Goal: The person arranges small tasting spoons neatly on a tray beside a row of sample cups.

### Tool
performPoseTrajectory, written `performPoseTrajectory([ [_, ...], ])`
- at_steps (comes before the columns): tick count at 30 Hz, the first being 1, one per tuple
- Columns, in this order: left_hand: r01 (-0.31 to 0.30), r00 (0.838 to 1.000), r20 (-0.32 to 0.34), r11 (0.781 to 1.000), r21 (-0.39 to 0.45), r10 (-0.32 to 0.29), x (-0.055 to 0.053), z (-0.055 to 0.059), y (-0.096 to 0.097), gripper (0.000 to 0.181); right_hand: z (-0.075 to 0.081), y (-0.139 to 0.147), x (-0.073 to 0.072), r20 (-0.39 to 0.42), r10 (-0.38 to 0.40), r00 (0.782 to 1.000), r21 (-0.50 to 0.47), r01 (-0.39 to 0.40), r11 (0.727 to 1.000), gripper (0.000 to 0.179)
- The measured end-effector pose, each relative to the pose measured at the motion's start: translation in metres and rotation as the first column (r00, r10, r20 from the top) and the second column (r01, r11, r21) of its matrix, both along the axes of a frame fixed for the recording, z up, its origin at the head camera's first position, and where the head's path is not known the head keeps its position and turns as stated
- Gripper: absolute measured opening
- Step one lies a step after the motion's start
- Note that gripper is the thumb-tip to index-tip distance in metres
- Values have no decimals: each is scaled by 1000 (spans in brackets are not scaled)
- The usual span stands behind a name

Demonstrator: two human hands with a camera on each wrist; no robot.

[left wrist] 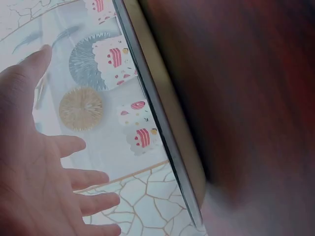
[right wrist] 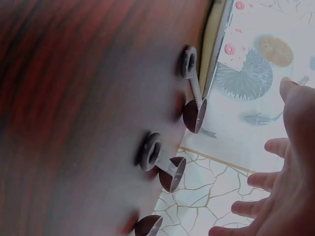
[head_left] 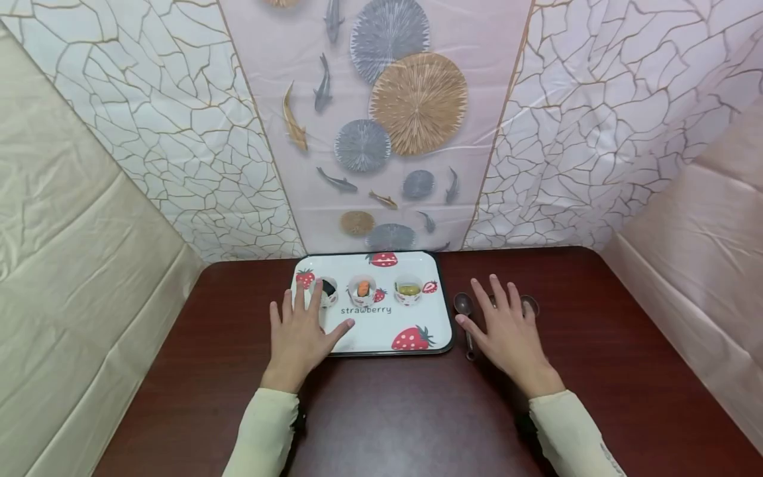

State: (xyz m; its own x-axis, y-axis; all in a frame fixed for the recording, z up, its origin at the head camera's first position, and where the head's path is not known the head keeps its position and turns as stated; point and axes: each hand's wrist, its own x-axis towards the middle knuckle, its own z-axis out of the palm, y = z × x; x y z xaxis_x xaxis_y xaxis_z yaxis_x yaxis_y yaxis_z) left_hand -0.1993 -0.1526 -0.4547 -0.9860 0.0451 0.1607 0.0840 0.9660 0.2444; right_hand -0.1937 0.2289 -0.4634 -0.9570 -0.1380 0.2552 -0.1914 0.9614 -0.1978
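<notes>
My left hand (head_left: 301, 338) hovers with fingers spread over the left part of a white strawberry-print tray (head_left: 372, 334), and holds nothing. Its fingertips overlap a small paper cup with a dark piece (head_left: 328, 289) in the head view. Two more printed cups stand in a row beside it, one with an orange-topped sushi piece (head_left: 363, 288), one with a yellow-green piece (head_left: 408, 290). Right of the tray, my right hand (head_left: 512, 338) is held spread and bare above several dark measuring spoons (head_left: 463, 305). In the right wrist view, spoon bowls (right wrist: 194, 118) show beyond its fingers; the hand partly hides them from above.
The tray sits at the back of a dark red wooden table (head_left: 405, 417), close to a patterned cloth backdrop (head_left: 381, 199). Pale cloth walls (head_left: 89, 265) enclose the left and right sides. The tray's raised rim (left wrist: 162, 118) faces the left wrist camera.
</notes>
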Motion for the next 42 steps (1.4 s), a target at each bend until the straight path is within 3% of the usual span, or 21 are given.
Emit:
performPoseTrajectory([
  [10,-19,1000,2,995,101,19,3,5,-18,98,14,-6,12,42,26,999,-83,-23,996,79],
  [16,-86,996,42,982,167,80,2,6,-27,85,20,-11,18,16,43,999,-163,-40,986,65],
  [21,-175,982,118,956,237,150,2,1,-37,78,20,-12,20,26,50,998,-248,-42,968,51],
  [27,-228,969,175,910,346,176,7,-7,-54,72,14,-10,19,125,23,992,-342,21,939,36],
  [32,-261,960,210,864,431,185,7,-15,-69,69,11,-8,15,235,-2,972,-369,92,925,22],
  [35,-273,953,258,819,504,158,7,-19,-78,63,9,-7,14,325,-24,946,-384,155,910,16],
  [37,-277,949,288,772,573,127,7,-22,-83,58,8,-6,13,373,-29,927,-392,186,901,14],
  [40,-290,942,326,674,680,76,8,-26,-88,51,7,-6,12,432,-25,902,-409,221,886,14],
  [42,-305,936,346,621,722,58,8,-29,-91,47,6,-5,11,457,-18,889,-413,231,881,14],
])
